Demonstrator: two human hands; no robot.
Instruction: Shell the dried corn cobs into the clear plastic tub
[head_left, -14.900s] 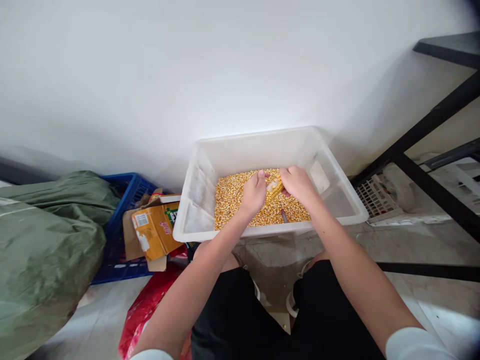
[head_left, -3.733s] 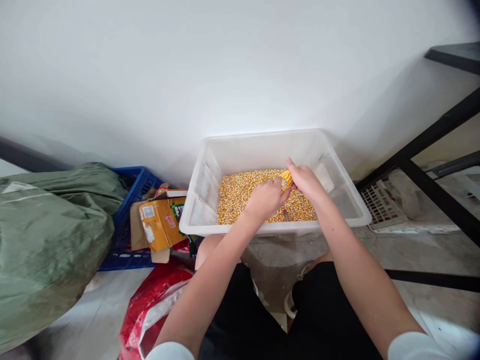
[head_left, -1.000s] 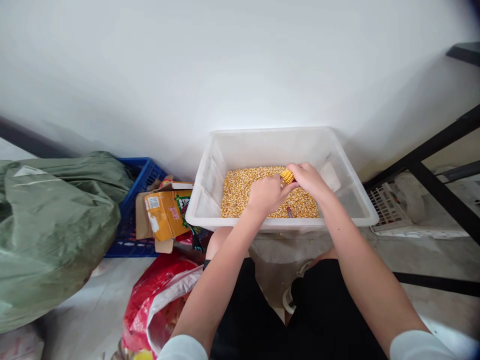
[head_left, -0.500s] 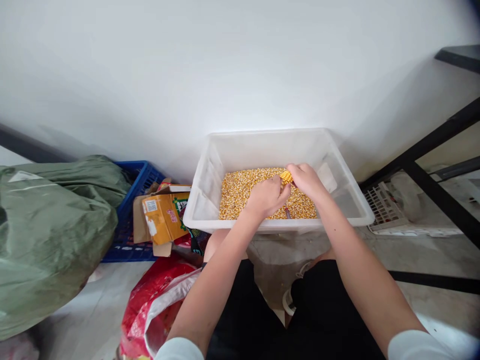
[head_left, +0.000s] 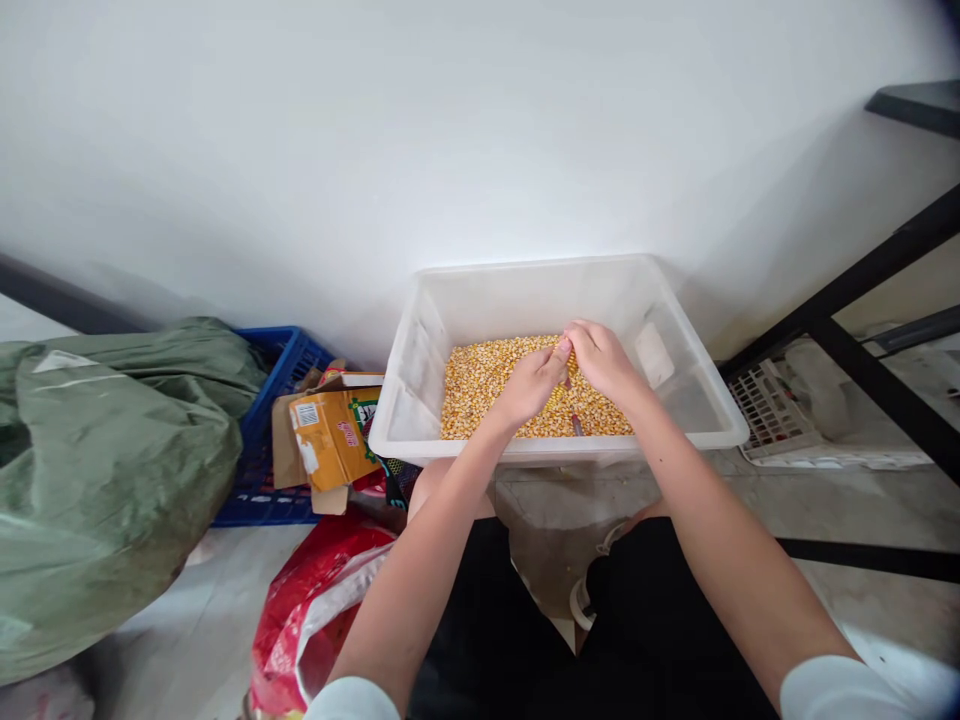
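Observation:
My left hand (head_left: 534,384) and my right hand (head_left: 602,360) meet above the right part of a heap of loose corn kernels (head_left: 480,385). Both are closed around a corn cob (head_left: 556,399), mostly covered by the fingers, with a little yellow showing below them. The thumbs come together at its upper end. Under the hands, a slim dark reddish tool (head_left: 577,425) lies on the kernels; its kind is unclear. The kernels spread over the bottom of a translucent white plastic tub (head_left: 682,350), whose near rim is by my knees.
Left of the tub are a torn orange cardboard box (head_left: 330,440), a blue crate (head_left: 266,420), a red plastic bag (head_left: 300,600) and a large green sack (head_left: 112,480). On the right stand a black metal frame (head_left: 870,380) and a white basket (head_left: 772,410). A white wall rises behind.
The hands have turned the cob; its yellow end, which stuck out between them at the top, is now mostly covered. My left hand has tilted upward, thumb nearer the right fingers.

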